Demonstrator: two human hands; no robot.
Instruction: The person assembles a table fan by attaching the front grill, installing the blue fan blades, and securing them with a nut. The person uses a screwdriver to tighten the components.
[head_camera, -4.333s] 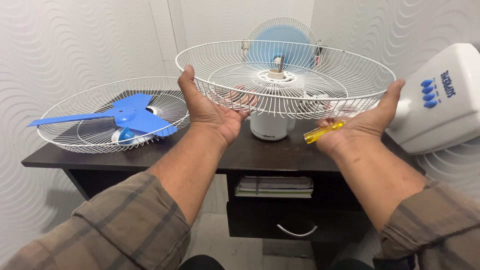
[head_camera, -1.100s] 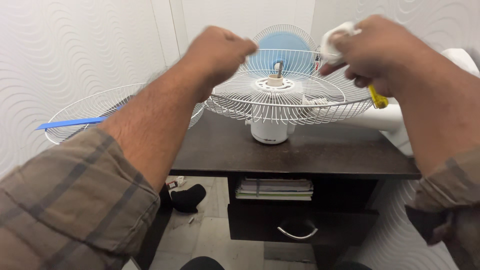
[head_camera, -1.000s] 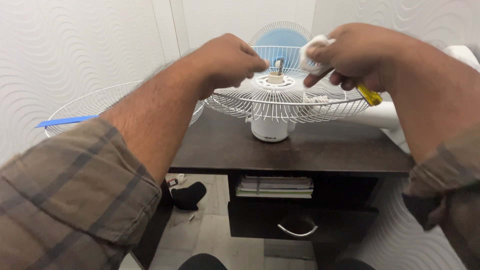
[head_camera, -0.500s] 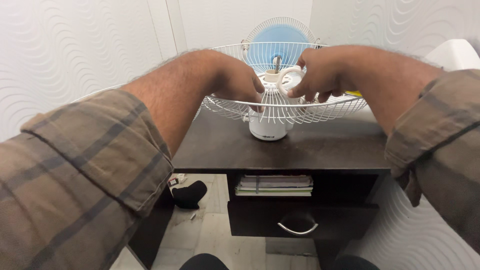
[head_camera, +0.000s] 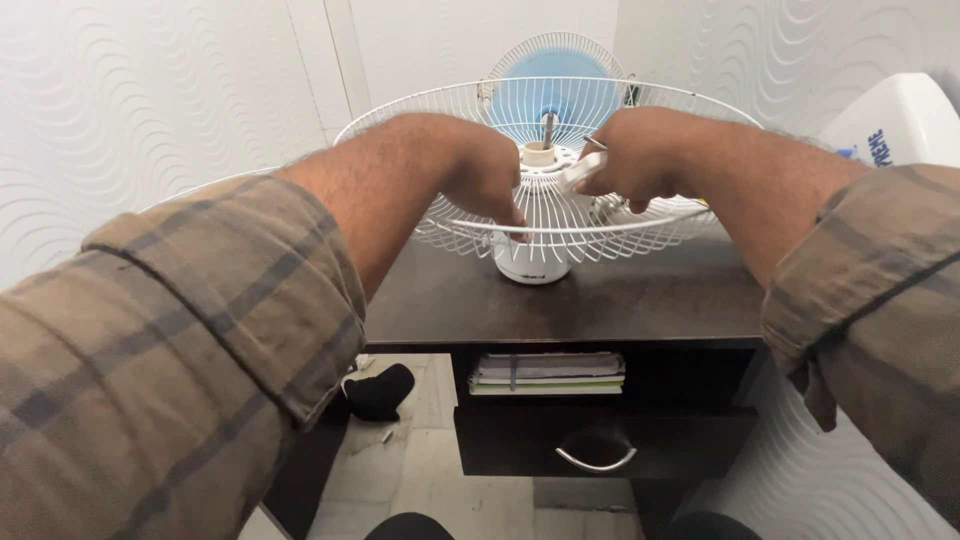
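Both hands work over the middle of the frame. The left hand (head_camera: 480, 180) is curled down inside the white wire fan guard (head_camera: 450, 215), fingertips touching its lower wires near the hub; whether it grips a wire I cannot tell. At centre the guard sits dished upward on the white motor housing (head_camera: 530, 262), with the metal shaft (head_camera: 547, 126) poking up through its middle. Just right of the shaft, the right hand (head_camera: 640, 165) is closed around a white plastic ring nut (head_camera: 581, 172), held beside the hub. The guard looks light and springy, its thin wires easy to bend, so the rim or the stiffer hub plate seems the safer hold. The ring is likely smooth, light and best pinched at its edge. All of it stands on the dark bench (head_camera: 620, 300), above a drawer (head_camera: 600, 440).
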